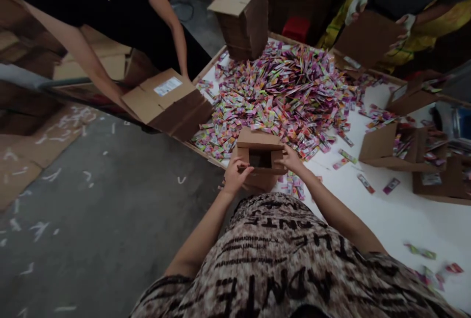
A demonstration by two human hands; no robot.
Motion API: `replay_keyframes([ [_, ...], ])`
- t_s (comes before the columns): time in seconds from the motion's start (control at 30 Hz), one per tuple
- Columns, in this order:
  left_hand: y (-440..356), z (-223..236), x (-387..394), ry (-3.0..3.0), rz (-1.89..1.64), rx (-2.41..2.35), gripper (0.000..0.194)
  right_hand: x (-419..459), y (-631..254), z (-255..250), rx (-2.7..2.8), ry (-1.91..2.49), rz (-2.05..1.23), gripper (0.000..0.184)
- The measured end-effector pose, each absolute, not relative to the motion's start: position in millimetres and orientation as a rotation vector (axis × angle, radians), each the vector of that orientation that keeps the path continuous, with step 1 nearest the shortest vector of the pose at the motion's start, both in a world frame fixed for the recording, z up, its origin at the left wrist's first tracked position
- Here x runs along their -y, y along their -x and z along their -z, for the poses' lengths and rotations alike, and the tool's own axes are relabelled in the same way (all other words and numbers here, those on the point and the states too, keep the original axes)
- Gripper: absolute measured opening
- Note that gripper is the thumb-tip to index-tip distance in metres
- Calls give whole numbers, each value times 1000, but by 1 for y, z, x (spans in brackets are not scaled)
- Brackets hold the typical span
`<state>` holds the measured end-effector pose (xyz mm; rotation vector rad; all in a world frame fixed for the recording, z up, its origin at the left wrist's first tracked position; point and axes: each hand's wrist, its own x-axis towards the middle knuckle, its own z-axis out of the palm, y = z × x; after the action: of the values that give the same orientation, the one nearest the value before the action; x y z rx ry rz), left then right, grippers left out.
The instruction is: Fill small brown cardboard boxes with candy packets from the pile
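A small brown cardboard box [259, 147] stands at the near edge of the white table [401, 215], its open side facing me. My left hand [235, 174] grips its left flap, fingers curled round the edge. My right hand [292, 160] holds the right flap in the same way. Just behind the box lies a large heap of several small colourful sachets [283, 92].
A person in black across the corner holds a flat cardboard box [167, 103]. A stack of flat boxes [243, 13] stands at the far table edge. Another person with white gloves holds cardboard [366, 38]. Open boxes with sachets [408, 151] sit at right. Grey floor lies left.
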<state>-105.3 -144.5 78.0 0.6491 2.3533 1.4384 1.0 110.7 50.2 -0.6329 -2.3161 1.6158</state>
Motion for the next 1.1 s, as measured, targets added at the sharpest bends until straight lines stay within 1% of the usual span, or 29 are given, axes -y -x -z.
replay_keyframes([
  [0.1,103,-60,141,-584,-1511,-2610,28,-106,7,-80,2434,296,-1456,44],
  [0.17,99,-52,139,-589,-1559,-2749,49,-90,4,-93,2480,183,-1250,39],
  [0.2,97,-51,140,-603,-1555,-2820,61,-80,0,-95,2500,166,-1146,33],
  [0.23,96,-53,140,-636,-1511,-2886,70,-70,-5,-93,2522,151,-1054,25],
  [0.27,96,-56,141,-710,-1422,-2934,71,-61,-10,-88,2544,134,-979,18],
  [0.3,97,-60,142,-835,-1297,-2946,62,-53,-15,-81,2569,107,-917,17],
  [0.37,103,-72,140,-1188,-1026,-2833,33,-44,-23,-65,2610,73,-813,21],
  [0.4,108,-78,137,-1377,-903,-2724,22,-42,-26,-57,2623,87,-766,23],
  [0.43,114,-83,132,-1538,-796,-2610,19,-41,-27,-51,2636,121,-724,23],
  [0.5,127,-89,120,-1752,-605,-2438,22,-38,-24,-44,2684,184,-659,25],
  [0.6,144,-89,101,-1892,-409,-2325,25,-33,-7,-45,2797,278,-630,26],
  [0.67,152,-86,93,-1932,-382,-2283,30,-36,7,-49,2806,335,-762,23],
  [0.7,155,-85,92,-1949,-368,-2256,38,-41,12,-51,2754,364,-907,21],
  [0.73,157,-85,91,-1964,-342,-2224,53,-51,12,-51,2645,414,-1094,19],
  [0.8,159,-89,93,-1983,-255,-2157,91,-80,-3,-45,2250,651,-1477,22],
  [0.83,159,-91,95,-1985,-207,-2135,104,-99,-19,-38,1980,846,-1618,26],
  [0.87,158,-94,96,-1975,-166,-2135,110,-119,-40,-28,1690,1068,-1711,29],
  [0.9,158,-97,97,-1959,-136,-2151,110,-139,-64,-16,1402,1299,-1761,33],
  [0.93,157,-99,97,-1944,-117,-2170,106,-160,-90,-2,1136,1518,-1783,35],
  [1.0,156,-100,99,-1910,-109,-2229,95,-198,-130,29,721,1852,-1818,32],
  [1.03,156,-99,99,-1879,-116,-2276,92,-216,-141,44,583,1922,-1867,30],
  [1.1,157,-95,101,-1793,-141,-2393,89,-248,-130,71,450,1853,-2037,27],
])
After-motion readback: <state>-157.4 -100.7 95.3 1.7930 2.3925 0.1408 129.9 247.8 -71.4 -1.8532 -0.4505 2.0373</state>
